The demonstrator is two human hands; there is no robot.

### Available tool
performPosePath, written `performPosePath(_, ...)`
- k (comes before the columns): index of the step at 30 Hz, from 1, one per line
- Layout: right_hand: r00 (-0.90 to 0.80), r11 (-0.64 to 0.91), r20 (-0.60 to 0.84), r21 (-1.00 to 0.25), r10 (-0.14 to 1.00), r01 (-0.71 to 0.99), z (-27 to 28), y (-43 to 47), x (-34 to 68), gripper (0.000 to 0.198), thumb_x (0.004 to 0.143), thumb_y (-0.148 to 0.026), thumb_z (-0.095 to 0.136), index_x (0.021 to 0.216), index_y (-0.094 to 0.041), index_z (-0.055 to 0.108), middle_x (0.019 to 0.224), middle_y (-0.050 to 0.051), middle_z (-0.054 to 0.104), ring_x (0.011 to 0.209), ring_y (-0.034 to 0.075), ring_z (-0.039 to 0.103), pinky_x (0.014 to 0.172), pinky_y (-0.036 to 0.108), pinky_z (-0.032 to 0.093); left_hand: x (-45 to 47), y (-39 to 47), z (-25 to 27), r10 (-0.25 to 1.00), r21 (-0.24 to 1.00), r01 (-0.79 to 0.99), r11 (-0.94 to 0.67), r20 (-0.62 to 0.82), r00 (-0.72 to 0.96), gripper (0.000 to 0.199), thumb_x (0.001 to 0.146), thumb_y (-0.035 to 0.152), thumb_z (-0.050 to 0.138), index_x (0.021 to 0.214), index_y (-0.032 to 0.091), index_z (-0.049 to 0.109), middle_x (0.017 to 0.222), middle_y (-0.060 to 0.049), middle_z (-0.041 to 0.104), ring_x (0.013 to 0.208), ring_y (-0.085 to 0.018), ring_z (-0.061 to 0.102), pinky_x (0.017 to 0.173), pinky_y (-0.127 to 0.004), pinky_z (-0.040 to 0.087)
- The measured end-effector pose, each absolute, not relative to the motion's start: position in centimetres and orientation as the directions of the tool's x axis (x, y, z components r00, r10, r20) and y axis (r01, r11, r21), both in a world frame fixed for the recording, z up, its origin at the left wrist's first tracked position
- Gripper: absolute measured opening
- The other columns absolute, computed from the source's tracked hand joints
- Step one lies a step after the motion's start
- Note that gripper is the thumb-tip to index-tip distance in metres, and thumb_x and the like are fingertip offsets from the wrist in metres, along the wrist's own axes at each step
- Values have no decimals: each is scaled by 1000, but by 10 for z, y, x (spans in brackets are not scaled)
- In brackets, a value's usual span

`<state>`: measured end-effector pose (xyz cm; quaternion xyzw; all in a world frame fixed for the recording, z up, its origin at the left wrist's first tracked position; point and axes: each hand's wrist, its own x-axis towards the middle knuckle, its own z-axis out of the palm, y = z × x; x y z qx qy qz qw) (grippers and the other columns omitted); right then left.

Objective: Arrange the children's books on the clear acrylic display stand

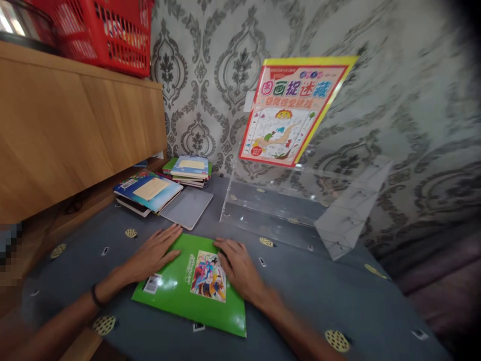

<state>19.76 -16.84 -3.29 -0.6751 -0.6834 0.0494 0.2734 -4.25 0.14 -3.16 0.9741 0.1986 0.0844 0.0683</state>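
Observation:
A green glossy book (173, 293) with a colourful picture and a barcode on its cover lies flat on the dark grey patterned cloth (300, 296) in front of me. My left hand (156, 253) rests on its far left edge, fingers stretched out. On the far right edge lies my right hand (240, 265), its fingers extended and slightly bent over the cover. Behind the green book is a clear acrylic stand (278, 200) with several tiers. A red and yellow picture book (285, 115) leans upright on the stand's top tier.
Left of the stand lie a grey notebook (190, 205), a blue book (150, 190) on top of others, and a stack of books (190, 168) by the wallpapered wall. A wooden cabinet (78, 120) juts in at left, bearing a red plastic basket (112, 40).

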Motion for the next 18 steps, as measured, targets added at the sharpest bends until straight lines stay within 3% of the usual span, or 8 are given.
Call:
performPosePath(4,14,30,140,-305,990,952,-23,-161,173,44,101,-24,43,142,-12,53,150,20,50,142,32,43,117,63,27,-43,1,-42,409,165,380,-910,210,888,56,105,45,33,157,23,30,159,-8,38,149,-22,34,118,-43,37)
performPosePath(8,-93,116,83,-345,992,931,-17,-142,136,59,102,-38,44,152,-8,39,161,20,31,152,31,23,123,61,17,-42,7,-64,399,139,375,-917,298,867,53,105,42,32,155,25,33,157,-6,41,145,-22,40,115,-42,41)
performPosePath(13,-180,205,100,-413,979,887,-7,-123,121,71,102,-48,42,154,-1,32,161,22,27,152,31,22,125,54,18,-44,27,-99,342,77,350,-934,483,806,51,104,35,30,155,29,35,153,-4,48,139,-22,49,110,-38,48)
performPosePath(18,-157,175,76,-454,985,874,-3,-124,145,76,101,-54,39,155,-1,30,161,22,28,152,30,22,125,53,17,-42,42,-108,305,12,336,-942,449,840,48,102,39,39,148,31,47,147,-1,55,131,-21,57,101,-31,55)
